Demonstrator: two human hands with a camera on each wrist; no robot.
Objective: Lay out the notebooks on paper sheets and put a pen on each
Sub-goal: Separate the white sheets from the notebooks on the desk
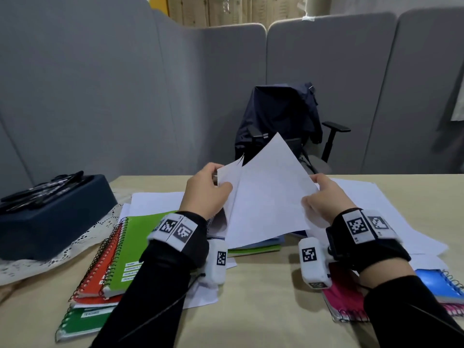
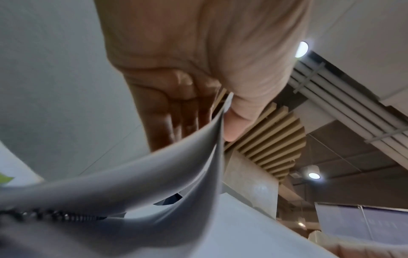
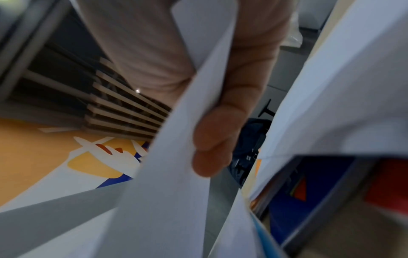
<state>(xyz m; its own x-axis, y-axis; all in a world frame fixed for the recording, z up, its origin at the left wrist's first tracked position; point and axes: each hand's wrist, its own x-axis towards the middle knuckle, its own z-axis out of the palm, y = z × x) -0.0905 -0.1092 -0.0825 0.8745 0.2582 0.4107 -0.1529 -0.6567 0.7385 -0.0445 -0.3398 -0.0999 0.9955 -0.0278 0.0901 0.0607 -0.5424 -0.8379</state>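
Both hands hold white paper sheets point(image 1: 266, 192) lifted above the table's middle. My left hand point(image 1: 216, 187) pinches the sheets' left edge, thumb in front and fingers behind; the left wrist view shows that pinch on the paper point(image 2: 198, 153). My right hand point(image 1: 315, 190) pinches the right edge of the front sheet point(image 3: 176, 174). Spiral notebooks lie around: a green one point(image 1: 135, 249) on an orange one point(image 1: 100, 267) and a dark green one point(image 1: 82, 320) at the left, pink point(image 1: 344, 305) and blue point(image 1: 437, 285) ones at the right. Black pens point(image 1: 42, 189) lie on a dark box.
The dark blue box point(image 1: 50, 219) stands at the table's left on a lace cloth point(image 1: 82, 247). More loose sheets point(image 1: 376, 209) cover the table's right side. An office chair point(image 1: 288, 126) draped with a dark jacket stands behind the table, before grey partitions.
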